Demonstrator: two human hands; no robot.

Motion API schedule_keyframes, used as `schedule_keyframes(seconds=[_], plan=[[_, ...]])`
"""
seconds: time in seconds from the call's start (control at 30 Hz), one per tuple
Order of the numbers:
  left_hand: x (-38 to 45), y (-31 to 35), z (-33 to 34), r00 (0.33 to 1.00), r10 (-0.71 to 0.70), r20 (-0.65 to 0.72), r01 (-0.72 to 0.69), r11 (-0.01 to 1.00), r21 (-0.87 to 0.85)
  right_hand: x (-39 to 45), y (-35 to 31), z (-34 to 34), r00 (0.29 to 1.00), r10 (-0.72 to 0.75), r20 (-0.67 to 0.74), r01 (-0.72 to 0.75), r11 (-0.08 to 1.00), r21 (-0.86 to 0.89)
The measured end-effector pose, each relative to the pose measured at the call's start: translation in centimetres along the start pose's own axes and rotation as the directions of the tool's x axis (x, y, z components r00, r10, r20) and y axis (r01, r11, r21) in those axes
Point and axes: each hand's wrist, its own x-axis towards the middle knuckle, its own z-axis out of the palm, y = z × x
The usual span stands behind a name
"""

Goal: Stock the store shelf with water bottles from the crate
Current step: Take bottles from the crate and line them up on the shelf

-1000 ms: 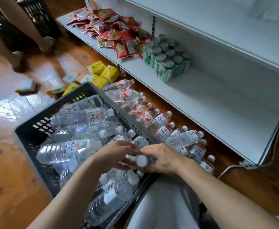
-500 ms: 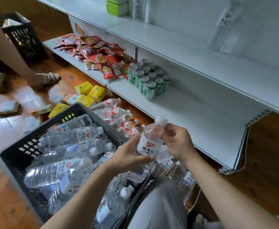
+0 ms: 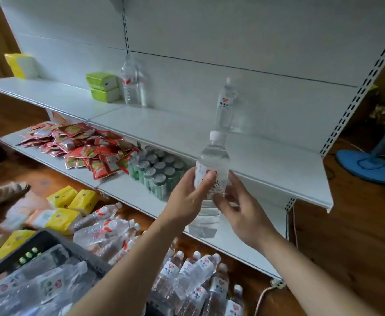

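the head view showed both hands holding a bottle (image 3: pixel 211 179) upright in front of the middle shelf (image 3: pixel 255 160). the left hand (image 3: pixel 188 201) curled its fingers and thumb round the label; the right hand (image 3: pixel 241 210) cupped the lower body with fingers loosely spread. another bottle (image 3: pixel 226 106) stood on the shelf behind. the crate (image 3: pixel 50 241), full of bottles, sat at lower left.
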Motion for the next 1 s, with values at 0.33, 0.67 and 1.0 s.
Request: schedule_keyframes(seconds=[0.33,0.67,1.0], plan=[[13.9,3.5,5.8,0.986,0.151,0.065,-0.155,0.986,0.067,10.2,4.0,-7.6,0.960,-0.036,-0.277,0.014,0.997,-0.080],[23.6,-2.0,4.0,0.988,0.089,-0.128,-0.028,0.909,0.416,19.3,10.1,-9.0,0.892,0.001,-0.452,-0.081,0.984,-0.156],[33.0,-8.0,3.8,0.984,0.079,-0.159,-0.026,0.951,0.310,28.4,14.7,-9.1,0.876,-0.033,-0.482,-0.077,0.975,-0.207]])
